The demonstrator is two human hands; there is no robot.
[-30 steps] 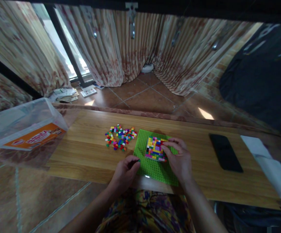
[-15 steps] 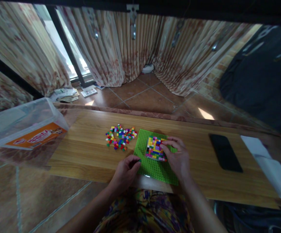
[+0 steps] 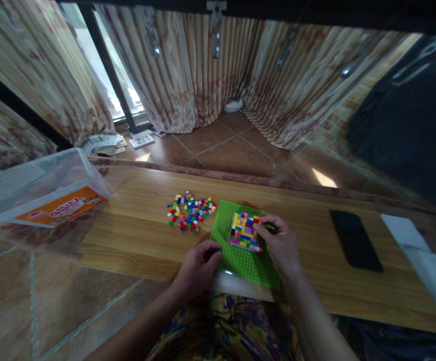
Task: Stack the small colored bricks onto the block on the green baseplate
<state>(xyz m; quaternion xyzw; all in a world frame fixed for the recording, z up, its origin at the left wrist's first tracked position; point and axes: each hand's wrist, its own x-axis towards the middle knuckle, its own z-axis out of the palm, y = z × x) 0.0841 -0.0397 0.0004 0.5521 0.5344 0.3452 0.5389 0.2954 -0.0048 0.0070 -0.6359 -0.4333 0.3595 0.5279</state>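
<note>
Baseplate: bright green. Brick panel: mixed yellow, pink, blue, green rows. Loose bricks: multicoloured. Phone: black. Curtains: beige-and-rust stripes. Tabletop: light woodgrain.

We see a wooden table carrying a green baseplate. Left of the baseplate lies a pile of loose bricks (many colours); far left, a clear box. Right of the baseplate lie a black phone and white paper.
</note>
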